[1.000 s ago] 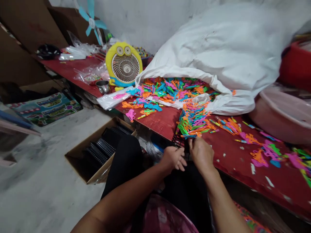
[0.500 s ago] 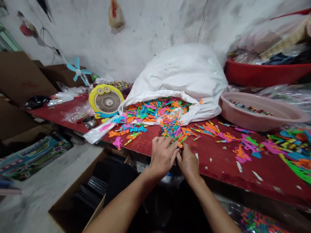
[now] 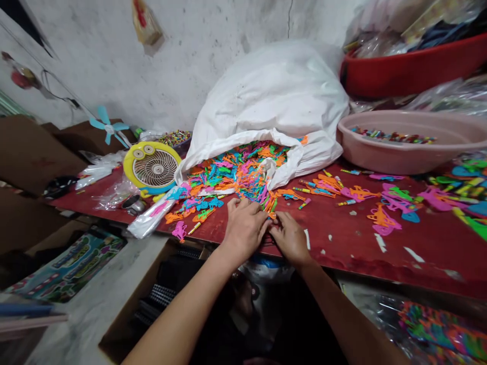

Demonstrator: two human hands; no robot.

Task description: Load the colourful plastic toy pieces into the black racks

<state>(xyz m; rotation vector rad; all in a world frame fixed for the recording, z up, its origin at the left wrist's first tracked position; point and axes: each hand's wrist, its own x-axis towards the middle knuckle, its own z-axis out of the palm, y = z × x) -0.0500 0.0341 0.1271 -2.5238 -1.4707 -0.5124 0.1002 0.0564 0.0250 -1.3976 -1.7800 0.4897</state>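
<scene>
A heap of bright plastic toy pieces (image 3: 243,175) in orange, pink, blue and green spills from a white sack (image 3: 266,96) onto a red table (image 3: 429,253). My left hand (image 3: 243,228) lies palm down at the foot of the heap, fingers over loose pieces. Beside it, my right hand (image 3: 291,238) pinches a small orange plastic piece (image 3: 272,215) between its fingertips. The two hands nearly touch, and they hide part of the pile's lower end.
A pink basin (image 3: 380,152) of small coloured pieces and a red basin (image 3: 403,76) stand at the right. A yellow fan (image 3: 151,168) and a steel cup (image 3: 133,204) are on the left of the table. Below it stands a cardboard box (image 3: 129,314) holding black mesh pieces.
My hands have moved from the black mesh at the table's edge onto the tabletop, at the foot of the heap. The view has tilted upward, showing more wall and both basins.
</scene>
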